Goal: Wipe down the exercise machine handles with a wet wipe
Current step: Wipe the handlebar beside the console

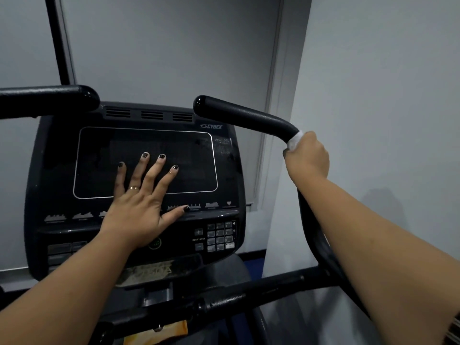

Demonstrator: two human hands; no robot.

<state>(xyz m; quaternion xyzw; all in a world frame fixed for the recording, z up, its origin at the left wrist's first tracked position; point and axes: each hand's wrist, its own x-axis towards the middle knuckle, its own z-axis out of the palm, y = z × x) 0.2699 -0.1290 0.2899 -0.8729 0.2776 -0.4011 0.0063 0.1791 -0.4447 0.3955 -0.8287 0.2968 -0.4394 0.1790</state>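
Left hand [139, 207] on console [49, 170], right hand [307, 155] on right handle [249, 115]

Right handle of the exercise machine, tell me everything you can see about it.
The right handle is a black bar with a slightly pebbled, rubbery-looking grip and a glossy rounded end cap. Its free end points left, by the top right corner of the console; it slopes down rightward to a bend. There the right hand grips it through a white wet wipe. Below the hand the bar curves on down toward the lower frame.
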